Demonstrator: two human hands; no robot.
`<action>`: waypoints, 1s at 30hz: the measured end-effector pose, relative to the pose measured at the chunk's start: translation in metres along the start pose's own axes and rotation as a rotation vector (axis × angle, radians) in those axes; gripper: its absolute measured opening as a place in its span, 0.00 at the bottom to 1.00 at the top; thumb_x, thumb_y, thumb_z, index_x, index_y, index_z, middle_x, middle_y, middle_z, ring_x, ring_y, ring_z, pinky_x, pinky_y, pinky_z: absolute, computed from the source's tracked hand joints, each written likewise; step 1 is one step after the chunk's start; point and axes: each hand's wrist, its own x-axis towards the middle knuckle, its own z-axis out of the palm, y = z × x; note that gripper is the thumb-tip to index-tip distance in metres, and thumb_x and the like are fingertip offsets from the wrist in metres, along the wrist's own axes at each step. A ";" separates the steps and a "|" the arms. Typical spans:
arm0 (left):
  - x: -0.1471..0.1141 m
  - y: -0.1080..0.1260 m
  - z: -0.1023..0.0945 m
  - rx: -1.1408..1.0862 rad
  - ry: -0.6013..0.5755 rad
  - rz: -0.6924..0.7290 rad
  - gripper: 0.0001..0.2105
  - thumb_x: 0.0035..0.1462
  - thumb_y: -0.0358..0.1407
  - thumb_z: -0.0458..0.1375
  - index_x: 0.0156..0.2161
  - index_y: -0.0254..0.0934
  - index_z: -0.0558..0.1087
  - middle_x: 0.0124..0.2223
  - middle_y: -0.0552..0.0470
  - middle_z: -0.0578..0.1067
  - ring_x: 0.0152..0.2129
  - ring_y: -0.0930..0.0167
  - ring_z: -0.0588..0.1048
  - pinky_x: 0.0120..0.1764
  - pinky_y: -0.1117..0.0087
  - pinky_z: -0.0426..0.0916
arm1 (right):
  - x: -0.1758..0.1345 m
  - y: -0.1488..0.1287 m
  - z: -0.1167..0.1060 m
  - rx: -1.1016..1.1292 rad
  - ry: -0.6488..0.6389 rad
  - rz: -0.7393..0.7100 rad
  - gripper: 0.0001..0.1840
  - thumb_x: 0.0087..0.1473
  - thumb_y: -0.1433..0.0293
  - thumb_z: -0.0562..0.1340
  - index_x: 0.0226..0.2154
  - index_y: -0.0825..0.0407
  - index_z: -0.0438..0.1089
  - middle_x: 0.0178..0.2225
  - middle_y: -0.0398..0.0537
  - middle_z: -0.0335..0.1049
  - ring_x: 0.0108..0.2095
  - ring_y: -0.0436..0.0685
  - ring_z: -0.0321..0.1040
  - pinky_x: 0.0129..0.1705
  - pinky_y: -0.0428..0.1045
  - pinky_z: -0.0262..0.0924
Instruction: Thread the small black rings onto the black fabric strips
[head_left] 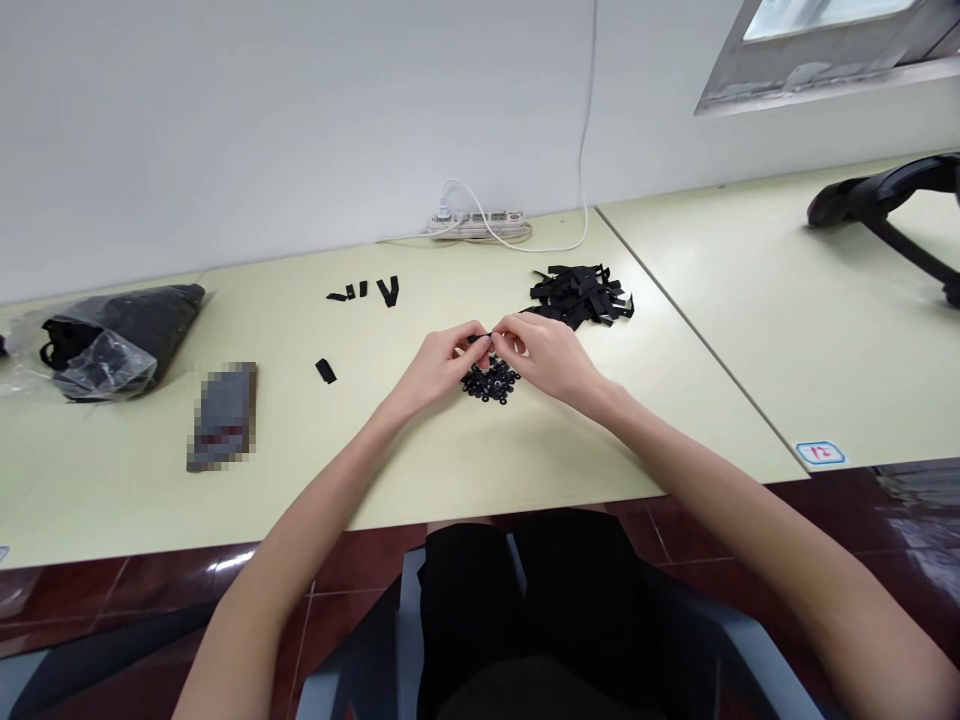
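Observation:
My left hand [442,362] and my right hand [547,355] meet fingertip to fingertip just above the table. Between them they pinch a small black fabric strip [477,339], mostly covered by the fingers. Right under the hands lies a heap of small round black pieces with holes [491,384], like snap fasteners or washers. A pile of black fabric strips [581,292] sits just beyond my right hand. To the left, several short black pieces [363,289], a V-shaped folded strip [389,291] and a single folded piece [325,371] rest on the table.
A white power strip [476,225] with a cable stands against the wall. On the pale table [420,480], a black plastic bag [127,340] and a blurred-out flat object [223,415] lie left. A black frame-like object [885,205] stands right, past the table seam.

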 end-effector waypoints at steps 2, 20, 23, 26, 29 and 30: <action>-0.001 0.002 0.001 0.024 -0.017 0.001 0.16 0.77 0.47 0.56 0.39 0.40 0.75 0.38 0.50 0.83 0.33 0.69 0.76 0.38 0.67 0.69 | 0.000 0.001 0.001 -0.009 -0.015 -0.015 0.11 0.73 0.71 0.58 0.36 0.49 0.71 0.35 0.49 0.75 0.35 0.56 0.65 0.38 0.52 0.53; 0.002 -0.002 -0.003 -0.224 -0.130 -0.019 0.18 0.75 0.51 0.61 0.37 0.39 0.75 0.36 0.49 0.78 0.32 0.70 0.74 0.39 0.66 0.71 | 0.003 0.007 0.000 0.331 -0.021 0.080 0.12 0.62 0.66 0.62 0.26 0.49 0.67 0.23 0.38 0.58 0.27 0.51 0.52 0.32 0.51 0.46; 0.004 -0.004 -0.001 -0.268 -0.137 -0.014 0.18 0.75 0.50 0.62 0.37 0.39 0.75 0.34 0.51 0.75 0.31 0.70 0.73 0.39 0.67 0.71 | 0.003 0.008 0.002 0.349 -0.027 0.100 0.13 0.61 0.66 0.63 0.25 0.49 0.66 0.23 0.38 0.58 0.28 0.51 0.51 0.32 0.52 0.46; 0.004 -0.007 0.000 -0.293 -0.139 -0.012 0.18 0.74 0.50 0.62 0.37 0.40 0.76 0.33 0.51 0.74 0.31 0.70 0.73 0.38 0.67 0.71 | 0.004 0.010 0.002 0.375 -0.028 0.112 0.13 0.60 0.66 0.64 0.25 0.49 0.66 0.23 0.39 0.58 0.28 0.51 0.51 0.33 0.52 0.46; 0.004 -0.007 0.000 -0.322 -0.144 -0.017 0.19 0.74 0.53 0.62 0.38 0.40 0.76 0.34 0.50 0.75 0.31 0.70 0.73 0.36 0.67 0.72 | 0.004 0.010 0.003 0.434 -0.039 0.125 0.11 0.59 0.67 0.64 0.25 0.49 0.66 0.23 0.38 0.58 0.28 0.51 0.51 0.33 0.52 0.45; 0.004 -0.006 0.000 -0.334 -0.149 -0.016 0.19 0.74 0.54 0.62 0.38 0.40 0.76 0.35 0.50 0.75 0.30 0.70 0.73 0.36 0.67 0.72 | 0.004 0.010 0.003 0.451 -0.036 0.130 0.11 0.59 0.67 0.64 0.25 0.48 0.66 0.23 0.38 0.58 0.28 0.51 0.51 0.33 0.52 0.45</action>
